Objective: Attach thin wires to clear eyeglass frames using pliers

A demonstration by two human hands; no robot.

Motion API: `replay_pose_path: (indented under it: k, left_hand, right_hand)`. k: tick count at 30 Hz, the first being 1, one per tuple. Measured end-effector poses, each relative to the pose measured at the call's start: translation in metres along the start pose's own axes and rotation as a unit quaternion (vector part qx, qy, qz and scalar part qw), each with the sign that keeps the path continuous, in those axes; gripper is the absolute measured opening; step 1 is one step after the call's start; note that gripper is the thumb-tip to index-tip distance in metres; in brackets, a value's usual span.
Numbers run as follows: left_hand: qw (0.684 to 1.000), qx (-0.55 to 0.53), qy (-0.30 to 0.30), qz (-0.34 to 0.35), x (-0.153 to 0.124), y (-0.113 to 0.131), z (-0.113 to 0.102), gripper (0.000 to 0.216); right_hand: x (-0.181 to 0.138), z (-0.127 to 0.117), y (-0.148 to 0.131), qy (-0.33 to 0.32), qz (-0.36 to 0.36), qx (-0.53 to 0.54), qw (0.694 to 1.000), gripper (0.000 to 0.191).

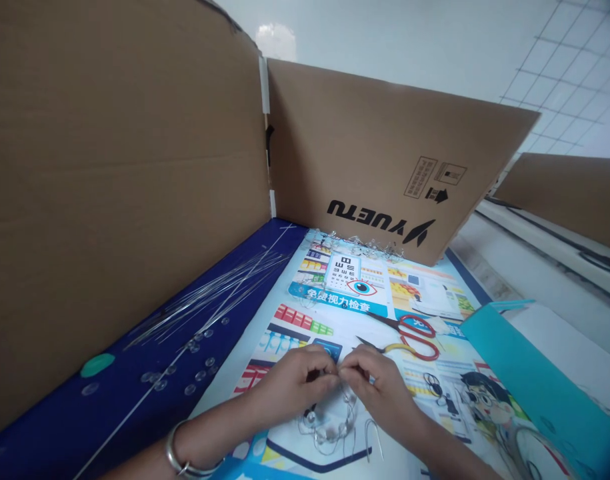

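While on bead wire (329,430), L hand (295,381) by R hand (379,390)

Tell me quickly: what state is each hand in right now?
Left hand: closed, pinching the beaded wire.
Right hand: closed, pinching the same beaded wire.

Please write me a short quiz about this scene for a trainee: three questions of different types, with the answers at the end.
1. True or false: the red-handled scissors lie on the dark blue surface.
2. What is on the wrist of the left hand? A) a watch B) a metal bangle C) a glove cuff
3. In a few words: what do the left hand and the right hand pinch between them?

Key
1. False: they lie on the printed poster.
2. B
3. A string of clear pieces.
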State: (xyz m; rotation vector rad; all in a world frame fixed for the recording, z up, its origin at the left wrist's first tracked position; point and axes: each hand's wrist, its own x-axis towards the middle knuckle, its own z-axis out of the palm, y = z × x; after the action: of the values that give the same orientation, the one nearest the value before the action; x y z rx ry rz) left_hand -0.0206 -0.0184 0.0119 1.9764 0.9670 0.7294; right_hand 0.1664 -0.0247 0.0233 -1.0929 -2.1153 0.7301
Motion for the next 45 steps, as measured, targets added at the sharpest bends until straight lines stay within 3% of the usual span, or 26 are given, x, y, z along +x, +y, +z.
replay_pose_path:
  k: [12, 15, 19, 24, 45]
  left_hand:
    - [0.998, -0.06, 0.026, -0.023, 0.003, -0.005, 0.003, 0.014]
    - [0.996, -0.08, 0.024, -0.038, 0.004, -0.008, 0.002, 0.01]
    - [0.995, -0.092, 0.021, -0.041, 0.003, -0.01, 0.002, 0.01]
    - [0.994, -0.099, 0.019, -0.049, 0.003, -0.012, 0.001, 0.009]
    - [0.995, -0.077, 0.011, -0.057, 0.001, -0.014, 0.004, 0.016]
  right_hand:
    - [0.002, 0.006, -0.004, -0.012, 0.13, 0.078, 0.988, 0.002]
    - [-0.001, 0.008, -0.003, -0.01, 0.151, 0.074, 0.986, 0.015]
    - [-0.007, 0.013, -0.004, -0.011, 0.138, 0.001, 0.99, 0.027]
    - [-0.011, 0.021, -0.004, 0.011, 0.114, -0.098, 0.989, 0.017]
    - [-0.015, 0.034, 0.003, 0.077, 0.045, -0.142, 0.986, 0.008]
